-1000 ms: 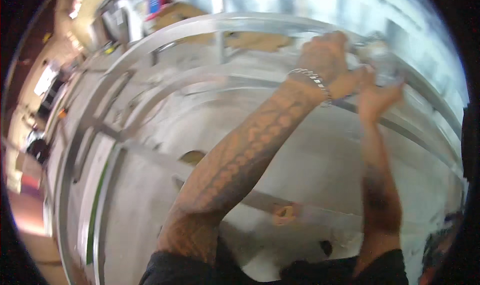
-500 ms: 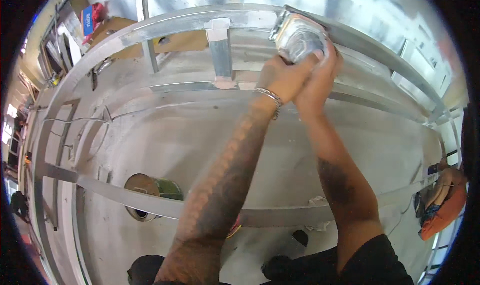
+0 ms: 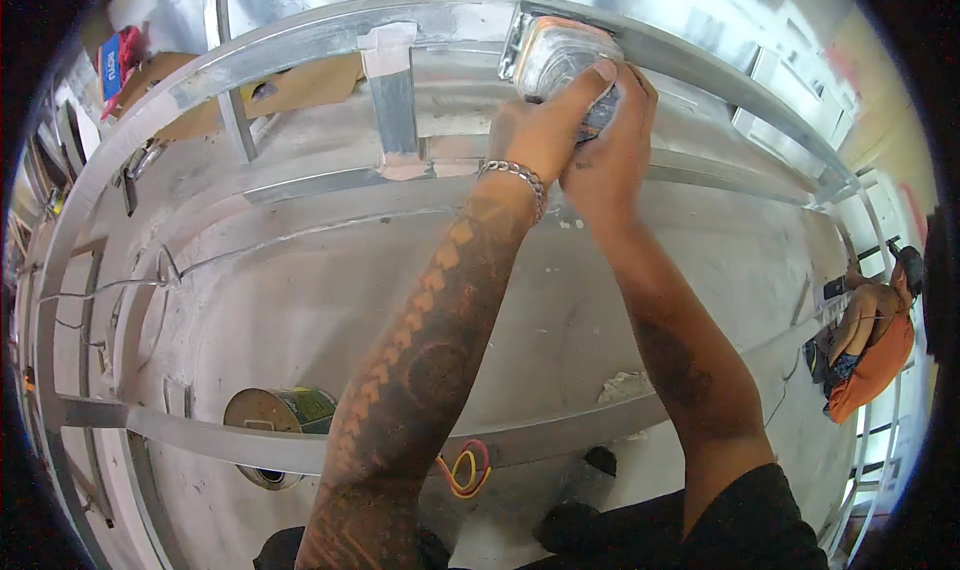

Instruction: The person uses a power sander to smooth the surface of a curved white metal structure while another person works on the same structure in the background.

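Left hand (image 3: 540, 128) and right hand (image 3: 617, 142) both wrapped tight round dusty grey-and-orange boxy power tool (image 3: 568, 54), at far edge of curved silver metal frame (image 3: 300, 38); uneven pressure could skid it off

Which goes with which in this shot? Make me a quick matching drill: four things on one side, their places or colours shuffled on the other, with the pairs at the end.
Things:
1. Sander
2. Chain bracelet
3. Can
4. Cable loop

Places or colours:
A. Yellow and reddish
B. Up at the far curved rail
C. Partly hidden behind the near rail
D. Around the left wrist

Right pairs: 1-B, 2-D, 3-C, 4-A
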The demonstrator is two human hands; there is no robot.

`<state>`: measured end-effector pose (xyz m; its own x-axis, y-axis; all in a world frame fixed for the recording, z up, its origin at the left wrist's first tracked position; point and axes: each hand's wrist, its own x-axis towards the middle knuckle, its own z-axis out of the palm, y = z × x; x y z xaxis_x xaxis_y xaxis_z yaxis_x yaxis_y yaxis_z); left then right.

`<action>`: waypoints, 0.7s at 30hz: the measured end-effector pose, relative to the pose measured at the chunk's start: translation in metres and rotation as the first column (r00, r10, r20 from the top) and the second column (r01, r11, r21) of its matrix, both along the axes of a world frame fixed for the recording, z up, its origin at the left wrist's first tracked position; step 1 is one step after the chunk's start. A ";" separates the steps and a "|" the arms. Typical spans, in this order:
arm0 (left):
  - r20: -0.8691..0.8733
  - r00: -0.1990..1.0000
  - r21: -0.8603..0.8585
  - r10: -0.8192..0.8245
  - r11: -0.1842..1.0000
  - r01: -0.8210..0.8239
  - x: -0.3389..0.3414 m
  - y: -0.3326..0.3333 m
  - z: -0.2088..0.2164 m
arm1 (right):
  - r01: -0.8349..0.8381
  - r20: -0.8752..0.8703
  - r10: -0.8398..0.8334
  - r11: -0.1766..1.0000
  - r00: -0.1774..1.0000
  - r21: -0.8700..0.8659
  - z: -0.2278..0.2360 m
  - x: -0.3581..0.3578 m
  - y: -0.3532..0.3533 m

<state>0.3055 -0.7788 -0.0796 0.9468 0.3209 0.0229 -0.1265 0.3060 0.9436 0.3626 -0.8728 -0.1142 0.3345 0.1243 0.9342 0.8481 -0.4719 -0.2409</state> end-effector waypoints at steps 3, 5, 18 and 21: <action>-0.055 0.997 0.041 0.058 0.998 -0.056 -0.009 0.007 -0.004 | -0.020 -0.011 0.020 1.000 1.000 -0.010 -0.008 -0.007 0.009; -0.045 0.997 0.029 0.065 0.998 -0.064 -0.012 0.011 -0.010 | -0.031 0.018 0.032 0.999 0.999 -0.024 -0.013 -0.007 0.012; 0.106 0.991 0.355 0.086 0.927 -0.118 -0.003 0.059 -0.072 | -0.242 -0.082 0.253 0.962 0.964 0.127 -0.072 -0.007 0.049; 0.062 0.989 0.472 0.131 0.870 -0.145 -0.003 0.065 -0.072 | -0.291 -0.092 0.310 0.941 0.946 0.172 -0.080 -0.004 0.052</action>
